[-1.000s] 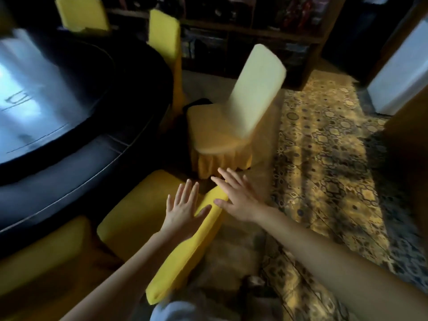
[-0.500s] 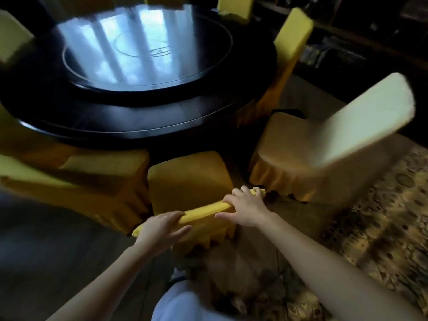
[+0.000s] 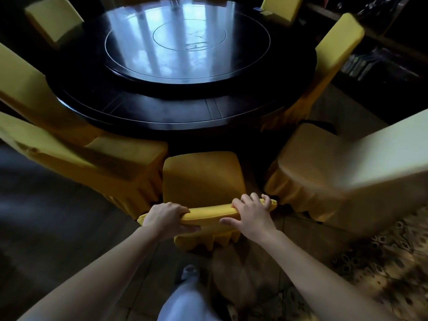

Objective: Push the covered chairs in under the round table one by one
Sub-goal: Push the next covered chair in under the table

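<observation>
Both hands hold one chair, the middle one straight ahead. The left hand is wrapped over the left end of the backrest top, fingers in front, thumb behind. The right hand grips the right end the same way, fingers curled over the edge. The seat faces the table, its front edge right at the rim or just short of it; I can't tell which, it's dark there. Most of the seat shows, so it isn't pushed in.

Progress looks like mid-task. The far chairs sit close against the rim and look done. The left chair is near the table with its seat partly out, so status is unclear. The right chair stands well out, turned at an angle, with its back over the carpet; it's clearly not done.

Left to do: shove this chair straight forward until the seat goes under, then do the right chair, and maybe the left one. The gaps to both neighbours are tight, so the skirts could snag.
</observation>
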Motion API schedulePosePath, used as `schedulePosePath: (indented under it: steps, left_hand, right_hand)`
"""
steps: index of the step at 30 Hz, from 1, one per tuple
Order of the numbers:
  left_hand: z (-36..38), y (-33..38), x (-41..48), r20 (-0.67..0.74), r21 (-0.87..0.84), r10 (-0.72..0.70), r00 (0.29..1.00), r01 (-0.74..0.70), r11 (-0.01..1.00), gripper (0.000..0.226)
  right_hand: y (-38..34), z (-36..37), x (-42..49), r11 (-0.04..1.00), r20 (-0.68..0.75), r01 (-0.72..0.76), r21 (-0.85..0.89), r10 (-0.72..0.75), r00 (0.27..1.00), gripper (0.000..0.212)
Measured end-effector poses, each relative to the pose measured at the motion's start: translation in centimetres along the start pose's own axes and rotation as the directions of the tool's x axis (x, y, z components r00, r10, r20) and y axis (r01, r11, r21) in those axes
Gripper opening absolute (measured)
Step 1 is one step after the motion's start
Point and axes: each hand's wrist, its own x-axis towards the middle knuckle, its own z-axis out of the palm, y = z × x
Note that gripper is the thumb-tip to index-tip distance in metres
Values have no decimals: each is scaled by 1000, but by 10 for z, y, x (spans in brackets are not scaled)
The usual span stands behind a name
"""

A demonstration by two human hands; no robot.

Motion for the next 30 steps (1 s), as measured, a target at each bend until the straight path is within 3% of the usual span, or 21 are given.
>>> schedulePosePath:
  steps: [6, 12, 17, 23, 30]
  left_hand:
    - [-7, -5, 28, 13, -34, -11, 1000, 12, 999, 81]
    - [-17, -15, 63, 36, -53, -20, 999, 22, 998, 74]
    - [-24, -23, 90, 16, -43, -11, 1000, 11, 999, 75]
    - [-30, -32, 125, -22, -54, -7, 1000, 6, 999, 80]
    - [-41, -36, 159, -41, -62, 4, 999, -6, 998, 74]
  right_hand:
    - [10, -5, 25, 1000, -13, -6, 5, 6, 1000, 94]
    - [17, -19, 60, 1000, 43, -22, 5, 22, 999, 69]
    - [27, -24, 87, 1000, 14, -15, -21, 15, 1000, 93]
    - [41, -30, 122, 1000, -2, -14, -17, 14, 1000, 94]
    - [54, -45, 157, 1000, 88, -24, 13, 23, 996, 65]
